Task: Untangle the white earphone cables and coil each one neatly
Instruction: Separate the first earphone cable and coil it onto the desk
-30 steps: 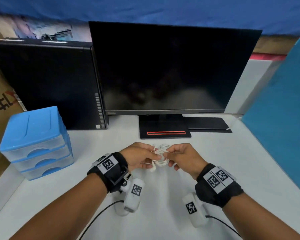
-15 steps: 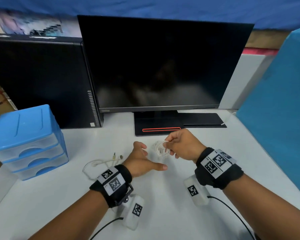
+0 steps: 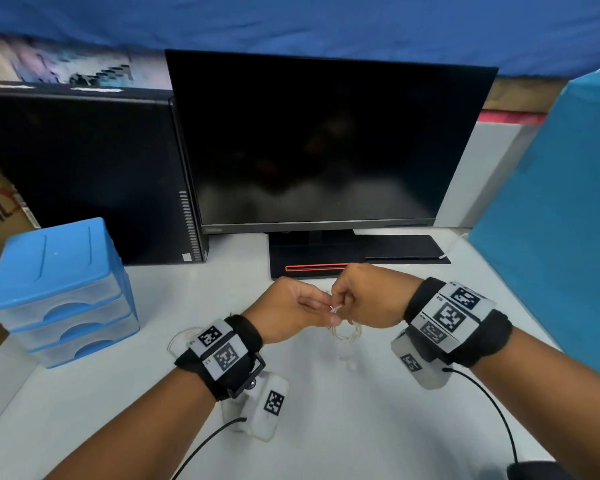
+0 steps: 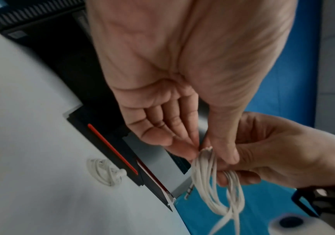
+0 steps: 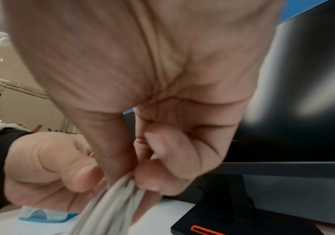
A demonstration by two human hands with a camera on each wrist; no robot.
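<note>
Head view: both hands meet above the white desk [image 3: 326, 427] in front of the monitor stand [image 3: 312, 263]. Right hand [image 3: 368, 297] pinches the looped white earphone cable [image 3: 347, 332] at its top, left hand [image 3: 288, 311] thumb and fingers pinch the same bunch; loops hang below. A second coiled cable [image 4: 106, 172] lies on the desk by the stand

both forearms reach in from the near edge, hands meeting mid-scene. left hand [image 3: 293, 315] palm up, thumb and fingers pinching. right hand [image 3: 369, 299] knuckles up, fingers curled, pinching too.
</note>
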